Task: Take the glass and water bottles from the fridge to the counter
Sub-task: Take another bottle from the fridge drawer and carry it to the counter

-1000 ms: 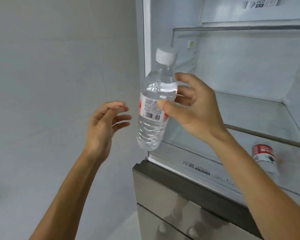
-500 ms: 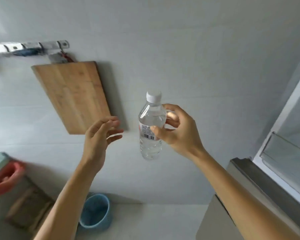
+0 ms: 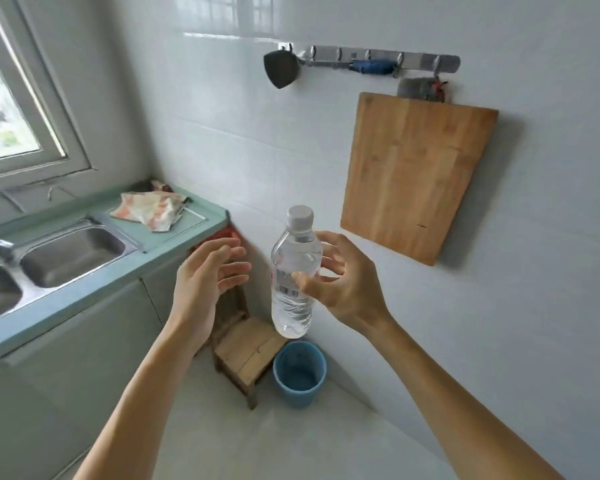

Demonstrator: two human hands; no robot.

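A clear plastic water bottle [image 3: 293,285] with a white cap and a barcode label hangs upright in mid-air, gripped around its middle by my right hand [image 3: 340,282]. My left hand [image 3: 207,275] is raised just left of the bottle, fingers spread and holding nothing, not touching it. The teal counter [image 3: 174,230] with its steel sink [image 3: 66,254] lies to the left, below and beyond my left hand. The fridge and the glass are out of view.
A crumpled patterned cloth [image 3: 149,209] lies on the counter's far end. A small wooden stool [image 3: 246,348] and a blue bin [image 3: 298,374] stand on the floor by the wall. A wooden cutting board [image 3: 416,174] and a utensil rack [image 3: 368,64] hang on the wall.
My view has swung left from the open fridge to the counter and sink. The bottle stays in my right hand and has travelled away from the fridge; my left hand stays open beside it.
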